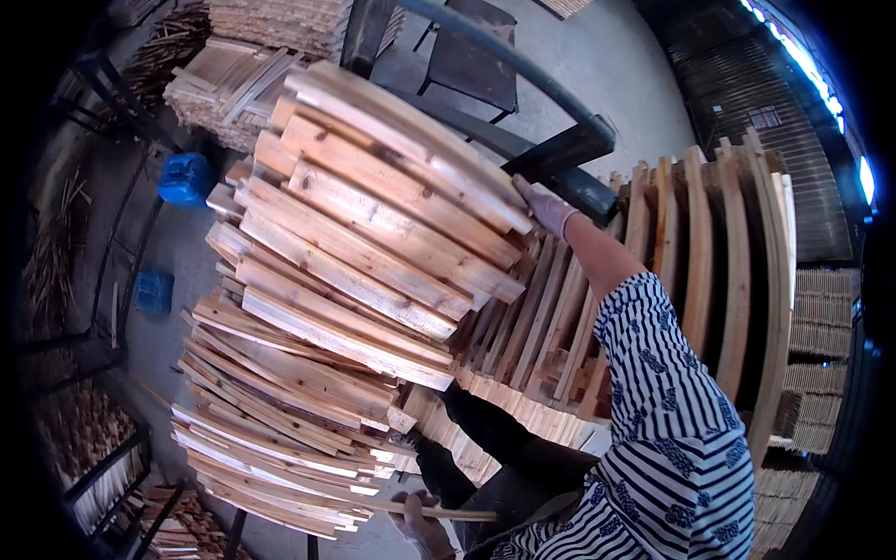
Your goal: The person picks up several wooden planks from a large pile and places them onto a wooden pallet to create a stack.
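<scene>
The stiff, rough, likely heavy stack of wooden slats (pixel 373 233) leans between both hands, right hand (pixel 546 207) spread flat against its far end and left hand (pixel 420 523) seemingly pinching 1 thin strip (pixel 448 512) below.

Left hand (pixel 422 525) partly cut by bottom edge; grip on thin stick (pixel 439 511) unclear.

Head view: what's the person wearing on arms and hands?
Right hand wears a pale, whitish-pink work glove; the forearm is bare up to a short sleeve striped dark blue and white with blue patterned motifs. Left hand, at the lower edge, seems to wear a similar pale glove; its arm is out of view.
</scene>
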{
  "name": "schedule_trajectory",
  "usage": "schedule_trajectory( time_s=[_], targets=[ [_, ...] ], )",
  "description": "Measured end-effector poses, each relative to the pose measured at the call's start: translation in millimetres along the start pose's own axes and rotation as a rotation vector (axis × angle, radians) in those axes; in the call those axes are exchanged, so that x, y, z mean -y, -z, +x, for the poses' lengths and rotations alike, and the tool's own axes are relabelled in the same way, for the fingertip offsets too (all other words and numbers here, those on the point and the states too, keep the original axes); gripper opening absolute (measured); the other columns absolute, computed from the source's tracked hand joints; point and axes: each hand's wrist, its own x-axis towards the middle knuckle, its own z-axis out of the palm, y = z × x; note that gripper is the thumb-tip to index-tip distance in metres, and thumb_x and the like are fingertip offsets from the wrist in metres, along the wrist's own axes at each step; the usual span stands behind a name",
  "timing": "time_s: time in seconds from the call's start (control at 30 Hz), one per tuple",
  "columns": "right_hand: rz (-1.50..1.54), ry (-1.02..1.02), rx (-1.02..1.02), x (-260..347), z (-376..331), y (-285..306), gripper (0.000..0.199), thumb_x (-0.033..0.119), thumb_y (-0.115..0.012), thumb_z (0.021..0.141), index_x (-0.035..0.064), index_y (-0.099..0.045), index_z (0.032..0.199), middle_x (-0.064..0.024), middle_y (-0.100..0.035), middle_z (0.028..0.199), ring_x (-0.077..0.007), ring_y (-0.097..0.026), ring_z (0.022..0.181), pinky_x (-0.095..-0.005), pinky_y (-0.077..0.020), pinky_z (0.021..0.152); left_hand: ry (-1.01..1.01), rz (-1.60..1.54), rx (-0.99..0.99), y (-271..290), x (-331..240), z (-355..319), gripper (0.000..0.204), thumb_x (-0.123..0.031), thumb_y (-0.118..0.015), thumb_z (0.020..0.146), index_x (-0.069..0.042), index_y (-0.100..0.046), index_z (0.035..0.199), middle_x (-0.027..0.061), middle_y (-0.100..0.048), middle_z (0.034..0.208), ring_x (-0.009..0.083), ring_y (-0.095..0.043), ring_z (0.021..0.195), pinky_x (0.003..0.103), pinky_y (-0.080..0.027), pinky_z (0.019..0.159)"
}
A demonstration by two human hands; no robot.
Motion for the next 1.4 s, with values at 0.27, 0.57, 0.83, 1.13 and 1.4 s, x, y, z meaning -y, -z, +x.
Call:
schedule_trajectory(
  time_s=[0.27, 0.57, 0.83, 1.13, 1.4],
  targets=[
    [-0.305, -0.039, 0.4, 70, -144, 3, 0.101, 0.086, -0.043, 0.086, 0.0046, -0.053, 0.146, -0.018, -0.056, 0.145, -0.0312, -0.051, 0.135, -0.0436, -0.0391, 0.111, -0.209, -0.052, 0.443, -206, -173, 95, 0.051, -0.03, -0.072, 0.093, -0.006, -0.05, 0.131, 0.0117, -0.064, 0.121, 0.0204, -0.059, 0.092, 0.035, -0.054, 0.078],
    [0.048, 0.454, 0.13, 119, -20, -80, 0.08, 0.066, -0.028, 0.104, 0.0071, -0.034, 0.157, -0.0132, -0.041, 0.159, -0.0282, -0.036, 0.147, -0.0378, -0.022, 0.122, -0.5, 0.131, 0.483, -393, -141, 152, 0.062, -0.018, -0.086, 0.076, 0.008, -0.054, 0.122, 0.0173, -0.028, 0.139, 0.0245, -0.045, 0.116, 0.032, -0.05, 0.093],
    [-0.157, 0.34, 0.096, 119, -53, -88, 0.086, 0.072, -0.042, 0.097, 0.0061, -0.044, 0.152, -0.0168, -0.051, 0.15, -0.0276, -0.048, 0.137, -0.0365, -0.0335, 0.116, -0.657, 0.375, 0.287, -388, -134, 144, 0.093, -0.021, -0.091, 0.072, 0.006, -0.036, 0.143, 0.0185, -0.031, 0.142, 0.0294, -0.04, 0.128, 0.037, -0.045, 0.107],
    [-0.03, 0.367, 0.143, 155, -163, -170, 0.093, 0.062, -0.073, 0.084, -0.0009, -0.043, 0.146, -0.0246, -0.061, 0.133, -0.0331, -0.06, 0.124, -0.0388, -0.045, 0.105, -0.413, 0.518, 0.223, -307, -155, 160, 0.134, -0.031, -0.097, 0.057, 0.004, -0.016, 0.157, 0.0225, -0.029, 0.153, 0.034, -0.037, 0.14, 0.041, -0.041, 0.113],
    [0.281, 0.464, 0.362, 128, -177, -217, 0.099, 0.058, -0.083, 0.076, 0.0004, -0.043, 0.146, -0.0238, -0.06, 0.135, -0.0326, -0.058, 0.126, -0.0369, -0.0435, 0.107, -0.078, 0.01, 0.603, -233, -158, 166, 0.061, 0.002, -0.068, 0.091, -0.008, -0.041, 0.144, 0.0102, -0.068, 0.114, 0.022, -0.067, 0.109, 0.038, -0.059, 0.092]
  ],
)
